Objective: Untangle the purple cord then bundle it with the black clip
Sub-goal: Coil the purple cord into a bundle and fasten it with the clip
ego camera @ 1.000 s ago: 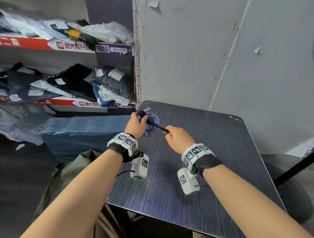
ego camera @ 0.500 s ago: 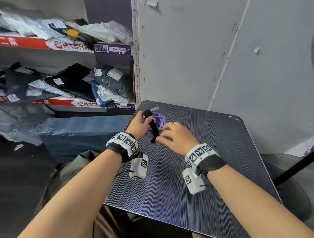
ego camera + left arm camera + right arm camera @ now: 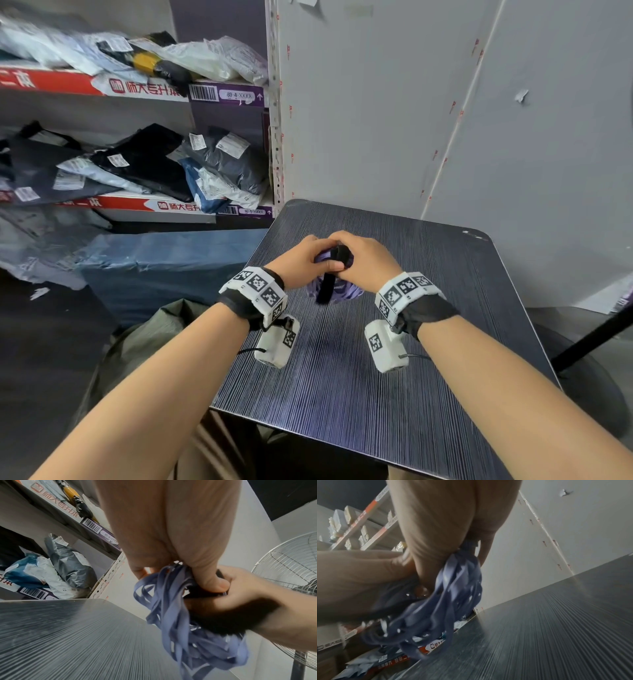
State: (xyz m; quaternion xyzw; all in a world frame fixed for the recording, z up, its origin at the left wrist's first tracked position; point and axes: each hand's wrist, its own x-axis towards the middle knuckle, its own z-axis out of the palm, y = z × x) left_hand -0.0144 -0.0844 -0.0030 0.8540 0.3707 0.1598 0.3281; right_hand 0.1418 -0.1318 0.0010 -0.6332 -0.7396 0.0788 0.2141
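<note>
The purple cord (image 3: 342, 294) is gathered into a loose bundle of flat loops and held above the dark striped table (image 3: 428, 359). My left hand (image 3: 308, 255) grips the top of the bundle, with its thumb lying across the black clip (image 3: 327, 287), a strap that passes over the top and hangs down the front. My right hand (image 3: 361, 258) closes on the same spot from the right, fingers curled round strap and cord. In the left wrist view the cord (image 3: 171, 615) dangles below both hands. In the right wrist view the cord (image 3: 450, 601) hangs blurred beside the dark strap (image 3: 393, 601).
Shelves (image 3: 137, 92) piled with bagged parcels stand at the left, with a blue-wrapped bundle (image 3: 164, 263) below them. A grey wall (image 3: 411, 120) rises behind the table. A standing fan (image 3: 291, 574) is at the right.
My right hand has come in from the right and closed on the top of the bundle. The strap, earlier stretched out sideways, now lies over the bundle and hangs down.
</note>
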